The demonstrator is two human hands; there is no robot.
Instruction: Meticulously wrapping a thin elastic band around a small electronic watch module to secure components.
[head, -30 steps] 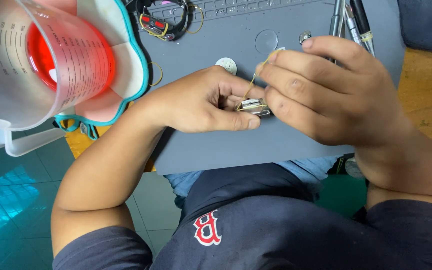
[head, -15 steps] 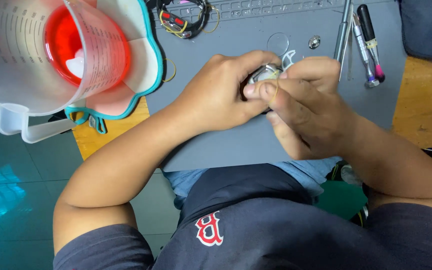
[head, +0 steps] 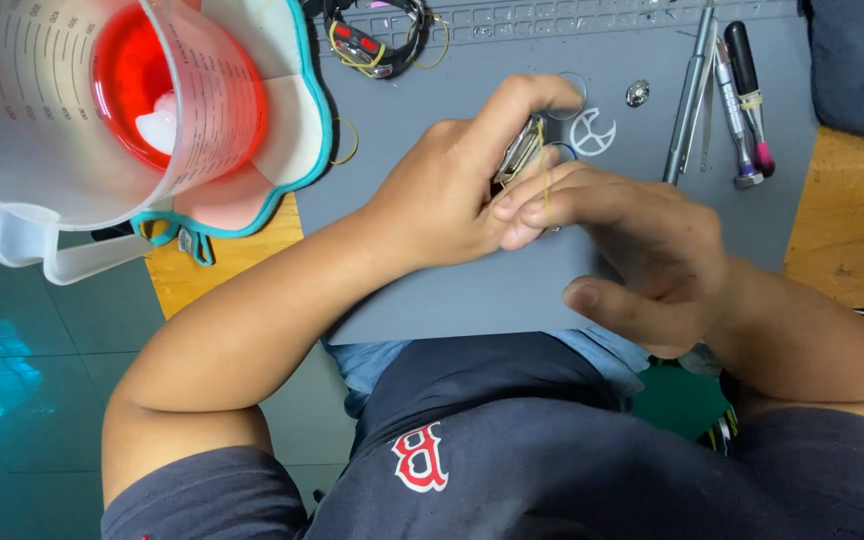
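The mat (head: 472, 290) at the centre is plain slate grey; the desk (head: 837, 230) showing at three o'clock and at nine o'clock is orange-brown wood; the measuring jug (head: 42, 130) at ten o'clock is translucent white with dark printed scale marks, its inside glowing red; the cloth (head: 277, 120) beneath it is pale pink and white, edged in teal; the small part (head: 518, 152) at the fingers of the left hand (head: 442, 195) is silver metal; a thin yellow rubber band (head: 545, 180) crosses the right hand (head: 632, 240); the tools (head: 742, 100) at one o'clock are silver and black, one tipped pink; the floor (head: 12, 350) at eight o'clock is teal tile.
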